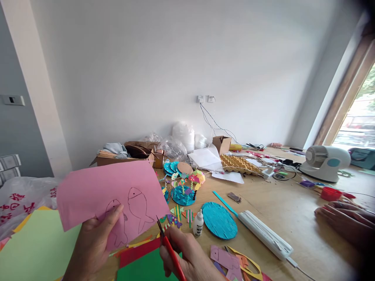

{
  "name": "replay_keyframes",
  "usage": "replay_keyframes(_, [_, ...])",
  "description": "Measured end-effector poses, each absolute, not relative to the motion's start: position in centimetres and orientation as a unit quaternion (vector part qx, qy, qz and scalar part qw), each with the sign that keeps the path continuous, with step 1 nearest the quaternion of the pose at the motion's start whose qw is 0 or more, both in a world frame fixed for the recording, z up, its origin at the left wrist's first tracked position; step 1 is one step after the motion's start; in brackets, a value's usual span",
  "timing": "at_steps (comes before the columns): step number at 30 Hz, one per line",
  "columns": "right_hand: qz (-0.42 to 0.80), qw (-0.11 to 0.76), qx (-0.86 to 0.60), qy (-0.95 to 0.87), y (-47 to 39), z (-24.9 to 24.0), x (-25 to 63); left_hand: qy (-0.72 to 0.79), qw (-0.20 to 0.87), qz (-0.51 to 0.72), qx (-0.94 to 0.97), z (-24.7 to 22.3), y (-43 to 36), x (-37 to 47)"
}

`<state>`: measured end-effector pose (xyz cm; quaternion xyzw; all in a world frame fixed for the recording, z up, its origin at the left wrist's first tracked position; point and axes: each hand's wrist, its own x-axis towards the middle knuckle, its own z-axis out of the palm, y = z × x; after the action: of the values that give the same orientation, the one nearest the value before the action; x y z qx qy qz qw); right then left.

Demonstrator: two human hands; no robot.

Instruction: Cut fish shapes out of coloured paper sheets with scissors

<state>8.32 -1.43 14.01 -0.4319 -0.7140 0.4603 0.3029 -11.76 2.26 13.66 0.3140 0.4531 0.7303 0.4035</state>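
Holding pink paper left, red scissors right — plastic bag lettered in red.

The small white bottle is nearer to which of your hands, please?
The right hand, holding the red scissors, is close beside the bottle; the left hand, holding the pink sheet, is farther off to the left.

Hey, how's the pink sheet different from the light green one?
The pink sheet is held up in the left hand; the light green sheet lies at the lower left. The pink sheet carries drawn fish outlines, while the light green sheet shows no drawing. Both look like plain colored paper otherwise.
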Motion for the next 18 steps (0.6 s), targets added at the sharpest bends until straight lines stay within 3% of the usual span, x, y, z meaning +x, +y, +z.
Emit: replay_keyframes(18, [0.465,0.284,-0.454,-0.705,-1.93,14.21,8.50,0.432,0.446,0.726,0.295,14.19,2.03,-11.41])
